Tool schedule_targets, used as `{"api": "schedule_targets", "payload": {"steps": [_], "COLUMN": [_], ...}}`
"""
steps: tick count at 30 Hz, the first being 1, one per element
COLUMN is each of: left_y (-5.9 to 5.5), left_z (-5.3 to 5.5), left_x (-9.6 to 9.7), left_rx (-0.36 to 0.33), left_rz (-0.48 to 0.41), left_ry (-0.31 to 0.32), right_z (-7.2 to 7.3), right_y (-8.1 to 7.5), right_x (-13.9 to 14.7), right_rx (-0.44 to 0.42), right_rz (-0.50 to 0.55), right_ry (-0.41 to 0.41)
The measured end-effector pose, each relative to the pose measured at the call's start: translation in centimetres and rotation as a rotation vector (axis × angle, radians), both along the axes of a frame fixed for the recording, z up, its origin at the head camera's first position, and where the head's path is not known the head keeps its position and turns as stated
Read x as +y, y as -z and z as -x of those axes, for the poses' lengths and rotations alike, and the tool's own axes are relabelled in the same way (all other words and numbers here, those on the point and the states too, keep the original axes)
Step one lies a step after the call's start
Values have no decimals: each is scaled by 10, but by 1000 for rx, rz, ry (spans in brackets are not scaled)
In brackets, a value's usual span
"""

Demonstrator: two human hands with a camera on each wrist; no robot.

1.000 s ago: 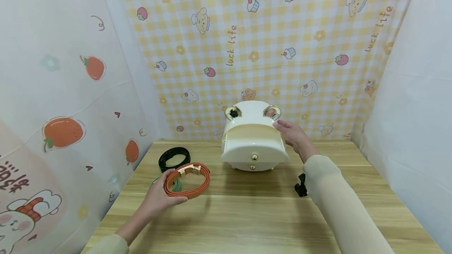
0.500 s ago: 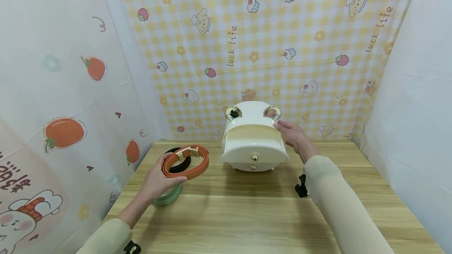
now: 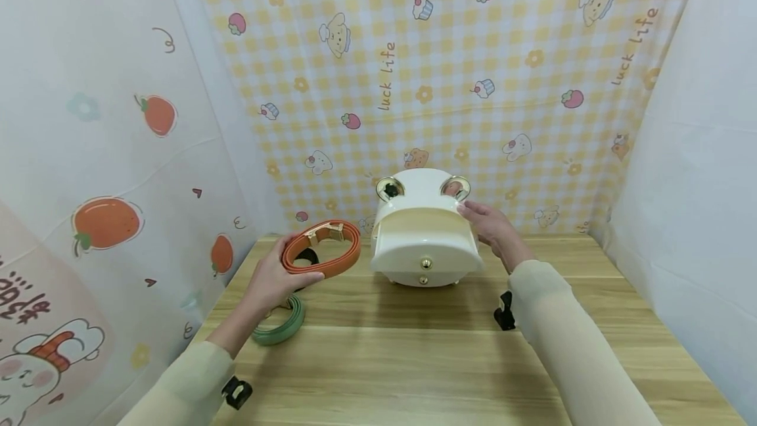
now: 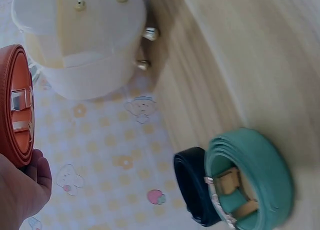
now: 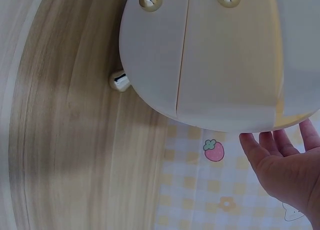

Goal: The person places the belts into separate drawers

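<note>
One orange belt (image 3: 338, 267), one green belt (image 3: 280, 334) and one black belt (image 4: 192, 187) made three, and two of them were near the left edge of the tabletop (image 3: 414, 367). I counted also one white cabinet (image 3: 402, 260) near the back edge, with two gold knobs (image 3: 426, 263) and two round eyes (image 3: 390, 189), then one left hand (image 3: 272, 283) and one right hand (image 3: 492, 227).

Hand (image 4: 22, 192) grips orange belt (image 4: 7, 109); green belt (image 4: 272, 177) beside black belt (image 4: 192, 187)

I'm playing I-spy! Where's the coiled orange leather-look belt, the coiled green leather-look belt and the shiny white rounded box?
Orange belt (image 3: 342, 263): head view, outer front band.
Green belt (image 4: 272, 175): left wrist view, outer band.
White box (image 3: 409, 256): head view, middle of its front.
</note>
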State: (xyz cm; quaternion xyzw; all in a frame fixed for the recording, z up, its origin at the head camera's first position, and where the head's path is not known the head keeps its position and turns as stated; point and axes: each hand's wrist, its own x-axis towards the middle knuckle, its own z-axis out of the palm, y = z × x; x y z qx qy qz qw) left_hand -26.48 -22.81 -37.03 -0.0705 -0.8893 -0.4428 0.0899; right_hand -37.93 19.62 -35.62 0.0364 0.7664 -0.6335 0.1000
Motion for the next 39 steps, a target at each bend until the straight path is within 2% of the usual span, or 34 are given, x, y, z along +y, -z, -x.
{"api": "schedule_targets", "payload": {"steps": [6,11,18,22,28,39], "left_y": [-16,-29,-41,-44,-43,-41], "left_z": [13,26,36,39,46,55], "left_x": [12,24,45,60,79,103], "left_rx": [16,49,17,13,6,-15], "left_rz": [-79,-95,-160,-181,-208,-178], "left_ry": [51,68,115,151,190,202], "right_z": [0,0,2,0,0,-1], "right_y": [-1,-2,0,2,4,2], "right_x": [-1,-3,-3,-1,0,1], "right_rx": [7,2,-1,0,9,7], "right_rz": [7,11,11,-9,-22,19], "right_ry": [-11,-11,-8,-2,-6,3]}}
